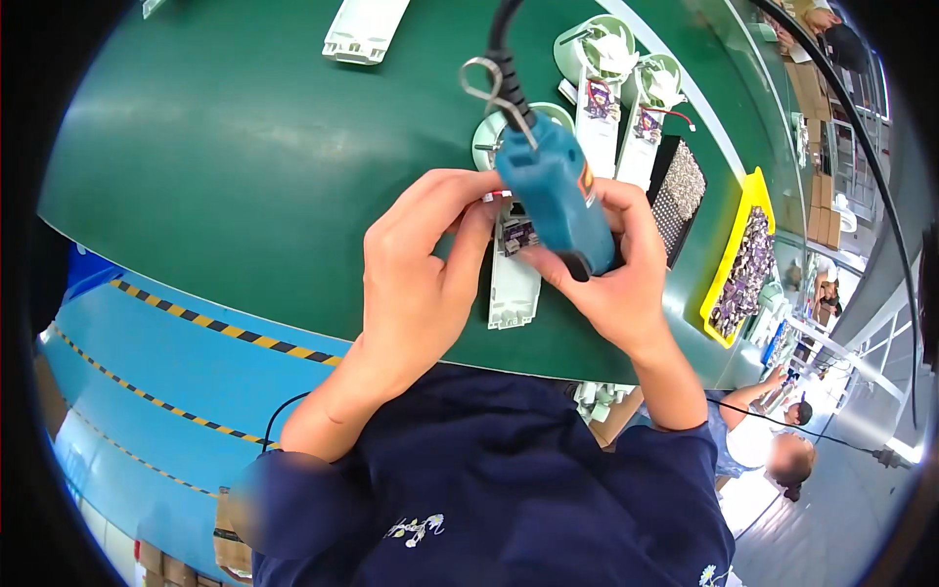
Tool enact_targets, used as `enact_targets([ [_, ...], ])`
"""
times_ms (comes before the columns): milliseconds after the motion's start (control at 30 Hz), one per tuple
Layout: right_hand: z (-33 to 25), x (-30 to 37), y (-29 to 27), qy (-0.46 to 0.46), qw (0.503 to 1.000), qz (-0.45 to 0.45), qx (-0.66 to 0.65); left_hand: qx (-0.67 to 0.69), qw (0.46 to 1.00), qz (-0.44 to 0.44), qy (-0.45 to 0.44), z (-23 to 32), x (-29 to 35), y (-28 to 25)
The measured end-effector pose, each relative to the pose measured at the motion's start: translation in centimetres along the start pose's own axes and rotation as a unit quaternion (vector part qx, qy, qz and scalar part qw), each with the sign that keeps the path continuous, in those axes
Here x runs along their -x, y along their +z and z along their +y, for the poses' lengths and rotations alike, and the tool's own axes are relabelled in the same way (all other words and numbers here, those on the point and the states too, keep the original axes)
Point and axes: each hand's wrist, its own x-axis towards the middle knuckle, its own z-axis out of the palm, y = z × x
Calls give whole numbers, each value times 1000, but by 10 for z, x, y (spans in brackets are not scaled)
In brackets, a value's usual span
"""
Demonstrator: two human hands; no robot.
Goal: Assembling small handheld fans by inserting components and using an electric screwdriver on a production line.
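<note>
A teal-blue power screwdriver (553, 196) with a black cord (504, 59) and a bent metal hanging loop (481, 80) fills the middle of the view, upright above a dark green, smooth worktop (245, 186). Just left of the screwdriver is the person's left hand (421, 259), its grip nearly closed, thumb and forefinger pinching a tiny red-and-white connector (497, 196). Against the screwdriver's right side is the right hand (631, 279), fingers curled behind it and thumb reaching across its lower end; whether this grip is closed on the tool or on something behind it cannot be told.

Below the screwdriver and partly hidden by it, a long white plastic housing (514, 293) lies on the worktop with a small purple circuit board (518, 237) inside. Behind the screwdriver shows part of a pale green round cup-shaped piece (486, 137).

To the screwdriver's upper right lie two similar white housings (598, 122) with round pale green ends and wiring. Right of the screwdriver sits a black tray of small metal parts (673, 220); farther right, a bright yellow plastic tray (722, 279) heaped with purple boards (745, 259). Well to its upper left lies another white housing (364, 34).
</note>
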Motion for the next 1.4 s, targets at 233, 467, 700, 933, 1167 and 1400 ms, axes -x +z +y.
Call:
enact_targets([
  [233,4,3,-5,-23,996,-43,81,-15,1000,-1,3,0,1,-1],
  [467,3,-10,-12,-58,998,23,20,0,999,19,38,-4,-3,2],
  [700,0,-11,-8,-65,991,-23,116,-19,999,16,38,-4,0,2],
  [933,3,-6,-9,-72,988,-12,135,-9,998,19,65,-7,7,8],
  [1167,-5,-28,-6,-70,982,-19,175,28,999,20,38,-14,-9,6],
  [1400,-5,-15,-24,-53,984,2,168,-173,970,-68,155,5,-2,3],
])
